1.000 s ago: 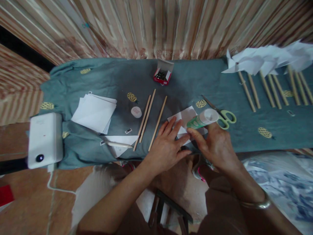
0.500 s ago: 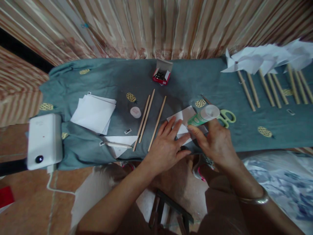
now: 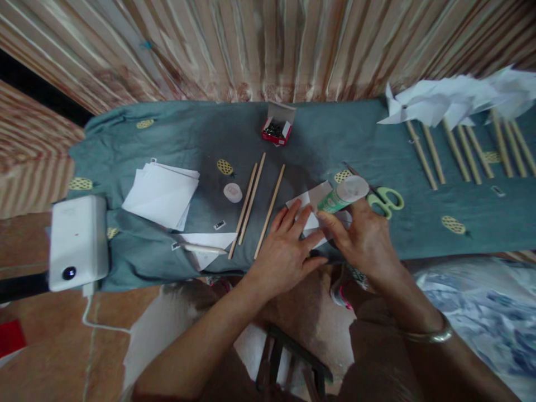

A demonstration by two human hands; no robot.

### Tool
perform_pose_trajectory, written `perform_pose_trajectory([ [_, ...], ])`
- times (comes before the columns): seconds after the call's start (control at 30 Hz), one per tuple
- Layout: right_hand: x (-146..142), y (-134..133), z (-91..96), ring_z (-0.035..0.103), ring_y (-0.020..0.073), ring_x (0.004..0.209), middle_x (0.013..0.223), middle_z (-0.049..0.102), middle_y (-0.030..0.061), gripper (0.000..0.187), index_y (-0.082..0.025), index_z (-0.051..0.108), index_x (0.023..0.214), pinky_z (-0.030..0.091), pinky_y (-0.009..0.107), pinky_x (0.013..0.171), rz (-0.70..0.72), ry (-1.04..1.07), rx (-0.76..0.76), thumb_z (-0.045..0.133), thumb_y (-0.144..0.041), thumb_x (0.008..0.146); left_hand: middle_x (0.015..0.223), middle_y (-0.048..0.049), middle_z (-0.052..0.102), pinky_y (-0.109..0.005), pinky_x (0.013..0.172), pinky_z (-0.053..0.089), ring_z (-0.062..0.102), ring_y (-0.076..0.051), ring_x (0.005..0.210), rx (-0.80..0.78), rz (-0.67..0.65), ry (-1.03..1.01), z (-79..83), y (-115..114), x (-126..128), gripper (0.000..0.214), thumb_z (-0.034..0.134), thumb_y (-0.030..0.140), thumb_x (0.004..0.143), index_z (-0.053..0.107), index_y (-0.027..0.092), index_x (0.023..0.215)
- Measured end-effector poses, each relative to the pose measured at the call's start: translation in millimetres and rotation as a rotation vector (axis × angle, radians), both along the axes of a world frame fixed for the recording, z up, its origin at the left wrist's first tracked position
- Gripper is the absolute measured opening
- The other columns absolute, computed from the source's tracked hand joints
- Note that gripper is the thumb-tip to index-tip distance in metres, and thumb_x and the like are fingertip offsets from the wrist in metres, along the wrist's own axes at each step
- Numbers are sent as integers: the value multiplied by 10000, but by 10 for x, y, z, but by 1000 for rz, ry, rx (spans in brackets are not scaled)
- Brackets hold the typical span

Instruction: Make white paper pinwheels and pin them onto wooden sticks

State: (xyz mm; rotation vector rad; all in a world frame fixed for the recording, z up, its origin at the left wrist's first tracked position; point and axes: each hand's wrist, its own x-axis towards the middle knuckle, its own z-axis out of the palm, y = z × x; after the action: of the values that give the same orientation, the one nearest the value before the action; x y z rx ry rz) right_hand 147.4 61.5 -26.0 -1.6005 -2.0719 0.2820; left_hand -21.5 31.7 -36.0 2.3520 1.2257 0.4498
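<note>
My left hand point(image 3: 288, 245) lies flat, fingers spread, on a small folded white paper point(image 3: 315, 200) on the blue-grey cloth point(image 3: 318, 139). My right hand point(image 3: 365, 243) grips a green glue tube point(image 3: 342, 196), its tip pointing down-left at the paper beside my left fingertips. Three loose wooden sticks point(image 3: 258, 198) lie just left of my left hand. Green-handled scissors point(image 3: 383, 198) rest behind the tube, partly hidden by it.
A stack of white paper squares point(image 3: 161, 192) and a pen point(image 3: 201, 247) on another sheet lie to the left. A small red box of pins point(image 3: 276, 128) stands open at the back. Several paper pinwheels on sticks point(image 3: 456, 123) lie at the right. A white device point(image 3: 75, 241) sits at the left edge.
My right hand has shifted the glue tube slightly left and back along the paper. My left hand stays pressed on the paper.
</note>
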Motion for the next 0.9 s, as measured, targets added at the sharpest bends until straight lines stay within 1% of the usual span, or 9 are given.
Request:
perform_pose_trajectory([
  [0.13, -8, -5, 4, 659, 286, 849, 898, 684, 136, 434, -133, 565, 1065, 494, 362, 698, 9, -10, -1, 444, -520, 911, 1504, -151, 345, -580, 1127, 235, 194, -348, 1432, 7, -1, -6, 0, -2, -4, 452, 590, 439, 845, 576, 219, 1240],
  [0.27, -8, -13, 8, 655, 279, 821, 870, 677, 121, 423, -143, 561, 1070, 493, 361, 684, 14, -5, 0, 450, -519, 909, 1504, -158, 345, -585, 1122, 239, 189, -349, 1433, 9, 0, -9, -11, -2, -5, 440, 588, 437, 847, 584, 208, 1223],
  [0.43, -7, -31, 16, 654, 272, 804, 846, 671, 109, 378, -162, 580, 994, 502, 366, 686, 23, 13, 8, 474, -512, 901, 1499, -160, 349, -586, 1120, 241, 194, -351, 1431, 12, 0, -6, -19, -1, -3, 453, 581, 448, 847, 574, 214, 1235],
  [0.6, 11, -62, 24, 654, 271, 806, 841, 666, 103, 337, -176, 579, 982, 507, 371, 685, 22, 35, 9, 501, -492, 894, 1495, -182, 348, -577, 1122, 239, 200, -358, 1428, 17, -5, -5, -19, 0, -1, 461, 591, 434, 845, 574, 199, 1241],
  [0.8, 56, -87, 13, 641, 264, 772, 810, 641, 91, 305, -178, 576, 1007, 507, 374, 674, 31, 28, 13, 510, -456, 898, 1489, -177, 359, -587, 1112, 251, 200, -362, 1427, 26, -7, 5, -18, 1, -2, 465, 604, 420, 840, 570, 209, 1253],
  [0.9, 64, -101, -5, 635, 262, 792, 839, 637, 100, 308, -166, 561, 1056, 511, 383, 689, 43, 10, 37, 500, -430, 909, 1477, -188, 373, -591, 1108, 254, 215, -371, 1421, 34, -10, 15, -11, 1, -2, 465, 609, 414, 838, 575, 204, 1252],
])
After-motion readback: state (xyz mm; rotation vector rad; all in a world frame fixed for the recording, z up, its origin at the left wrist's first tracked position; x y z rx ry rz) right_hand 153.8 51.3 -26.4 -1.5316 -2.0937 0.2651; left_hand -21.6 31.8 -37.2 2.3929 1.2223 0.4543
